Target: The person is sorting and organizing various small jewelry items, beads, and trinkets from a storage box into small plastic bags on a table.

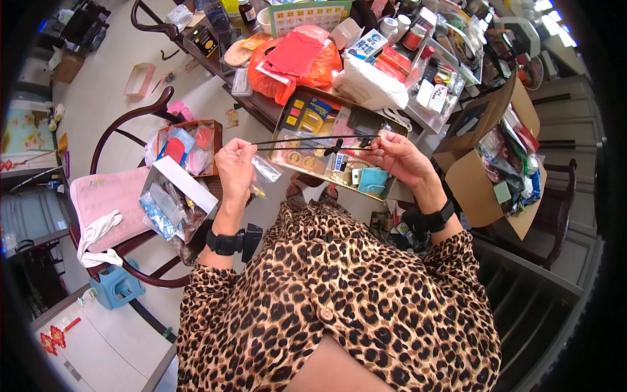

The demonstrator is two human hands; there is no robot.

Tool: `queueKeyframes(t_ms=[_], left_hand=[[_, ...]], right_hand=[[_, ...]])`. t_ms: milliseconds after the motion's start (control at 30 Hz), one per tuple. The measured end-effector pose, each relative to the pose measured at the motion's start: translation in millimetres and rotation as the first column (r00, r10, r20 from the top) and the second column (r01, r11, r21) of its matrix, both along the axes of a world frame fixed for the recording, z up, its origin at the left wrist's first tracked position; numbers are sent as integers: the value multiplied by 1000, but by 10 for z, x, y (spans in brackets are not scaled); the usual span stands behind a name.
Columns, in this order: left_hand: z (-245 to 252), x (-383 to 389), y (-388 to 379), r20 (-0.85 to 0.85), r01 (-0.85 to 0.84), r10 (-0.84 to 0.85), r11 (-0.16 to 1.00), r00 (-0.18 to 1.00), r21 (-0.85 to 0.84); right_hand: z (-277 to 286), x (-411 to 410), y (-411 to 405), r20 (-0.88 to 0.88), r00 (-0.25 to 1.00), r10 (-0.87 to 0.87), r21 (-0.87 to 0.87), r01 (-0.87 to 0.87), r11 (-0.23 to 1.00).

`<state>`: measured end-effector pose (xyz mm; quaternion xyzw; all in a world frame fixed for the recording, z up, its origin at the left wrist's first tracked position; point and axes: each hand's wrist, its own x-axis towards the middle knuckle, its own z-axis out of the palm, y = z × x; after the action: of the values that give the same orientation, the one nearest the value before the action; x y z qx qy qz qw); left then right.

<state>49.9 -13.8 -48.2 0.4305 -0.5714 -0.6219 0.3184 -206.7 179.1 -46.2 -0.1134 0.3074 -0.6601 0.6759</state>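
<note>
A thin black cord is stretched in two strands between my hands, with a dark knot or bow on its lower strand. My left hand pinches one end. A small clear plastic bag hangs beside its fingers; whether they hold it too, I cannot tell. At the other end, the fingertips of my right hand grip the cord. Below it lies an open shallow rectangular box containing yellow-and-blue packaging, round gold-coloured pieces in clear plastic, a string of beads and a light-blue pouch.
Behind the box, the dark wooden table holds an orange plastic bag, red envelopes and a white packet. An open cardboard box stands right. A wooden chair with a pink seat and a filled white box are left.
</note>
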Motion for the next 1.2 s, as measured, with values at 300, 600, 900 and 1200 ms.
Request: queueKeyframes(t_ms=[300, 600, 900, 1200], left_hand=[[119, -112, 140, -29, 321, -325, 911, 945, 260], [323, -313, 260, -211, 491, -445, 761, 871, 423], [286, -303, 258, -239, 505, -445, 749, 863, 429], [377, -158, 237, -842, 710, -54, 568, 537, 416]], right_hand=[[8, 194, -155, -45, 998, 44, 141, -37, 989], [64, 382, -379, 40, 990, 132, 128, -136, 982], [40, 382, -374, 16, 991, 130, 108, -131, 985], [308, 389, -372, 189, 982, -27, -18, 31, 999]])
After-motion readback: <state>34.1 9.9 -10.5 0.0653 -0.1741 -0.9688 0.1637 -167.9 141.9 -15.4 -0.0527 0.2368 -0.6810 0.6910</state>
